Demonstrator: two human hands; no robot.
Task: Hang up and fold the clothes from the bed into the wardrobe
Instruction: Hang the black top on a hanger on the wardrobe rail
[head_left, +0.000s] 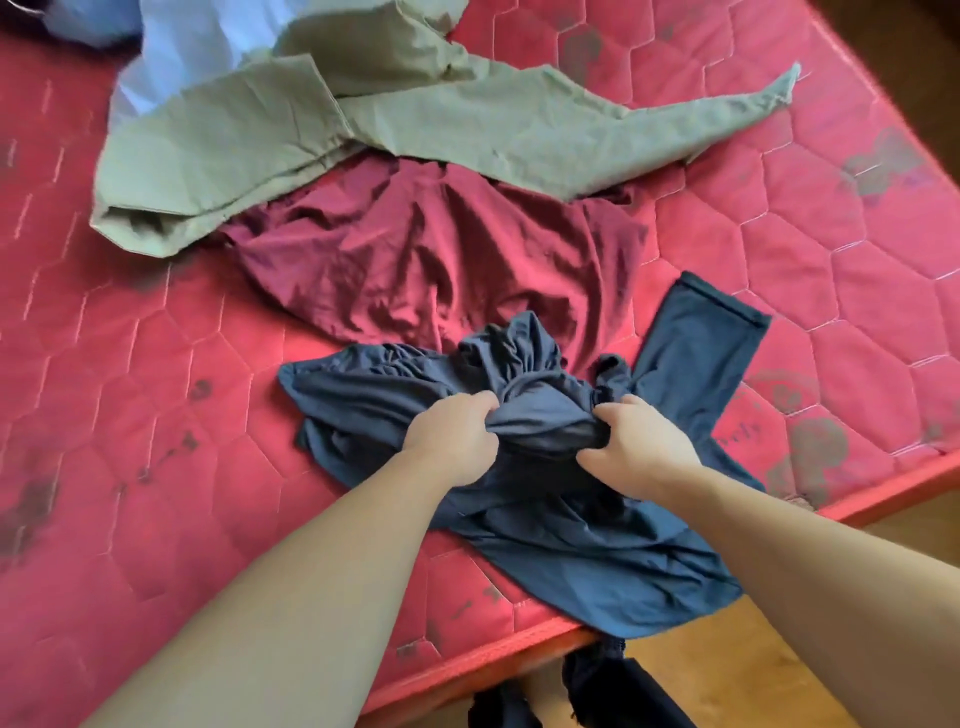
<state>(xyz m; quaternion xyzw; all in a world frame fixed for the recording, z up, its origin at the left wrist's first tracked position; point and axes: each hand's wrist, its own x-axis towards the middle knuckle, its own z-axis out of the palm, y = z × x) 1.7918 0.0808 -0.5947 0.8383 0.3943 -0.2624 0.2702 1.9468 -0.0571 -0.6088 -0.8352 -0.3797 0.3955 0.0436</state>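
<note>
Both grips pinching bunched navy garment (519, 426), left hand (452, 441), right hand (641, 447), on red mattress (156, 389)

Red mattress (779, 249) under strewn clothes (415, 260)

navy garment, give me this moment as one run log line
left hand: gripping navy garment | right hand: gripping it too | garment: bunched, on mattress edge | folded: not yet

Two bare arms, both hands closed.
Left hand (454, 434) and right hand (641, 447): forearms extended forward, converging; fingers curled, gripping cloth; hands near, apart.
</note>
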